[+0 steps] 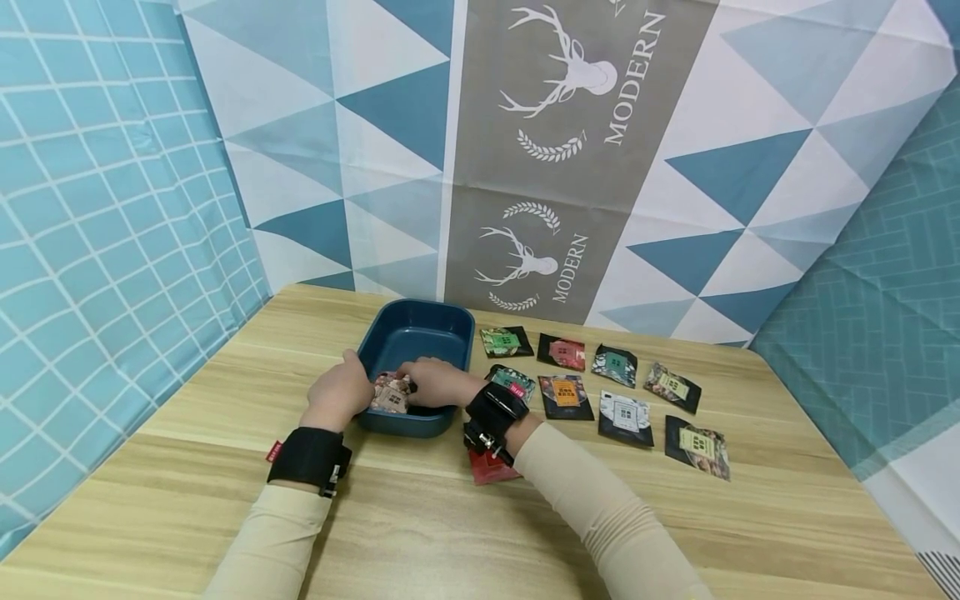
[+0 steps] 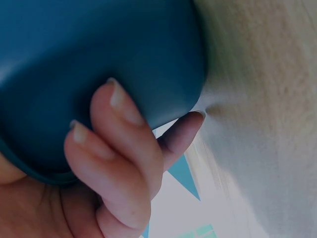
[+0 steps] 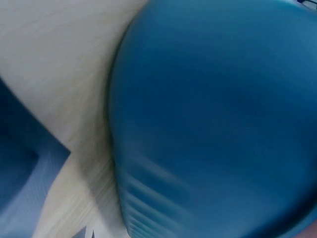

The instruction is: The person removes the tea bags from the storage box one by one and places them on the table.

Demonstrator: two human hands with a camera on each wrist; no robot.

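A dark blue plastic tub (image 1: 422,427) stands at the back left of the table. My left hand (image 1: 341,390) grips its left rim; in the left wrist view, the fingers (image 2: 126,163) curl against the outside of the tub's wall (image 2: 143,44). Over the front right rim reaches my right hand (image 1: 438,382), its fingertips pinching the edge of a brownish printed packet (image 1: 390,393) inside the tub. The right wrist view is filled by the tub's outer wall (image 3: 208,114), so the right fingers are hidden there.
Right of the tub lie several flat packets, among them a green one (image 1: 506,341), an orange one (image 1: 566,396), a white one (image 1: 626,417) and a yellow-labelled one (image 1: 697,446). A red packet (image 1: 491,468) lies partly under my right wrist. Patterned cloth (image 1: 390,150) hangs behind.
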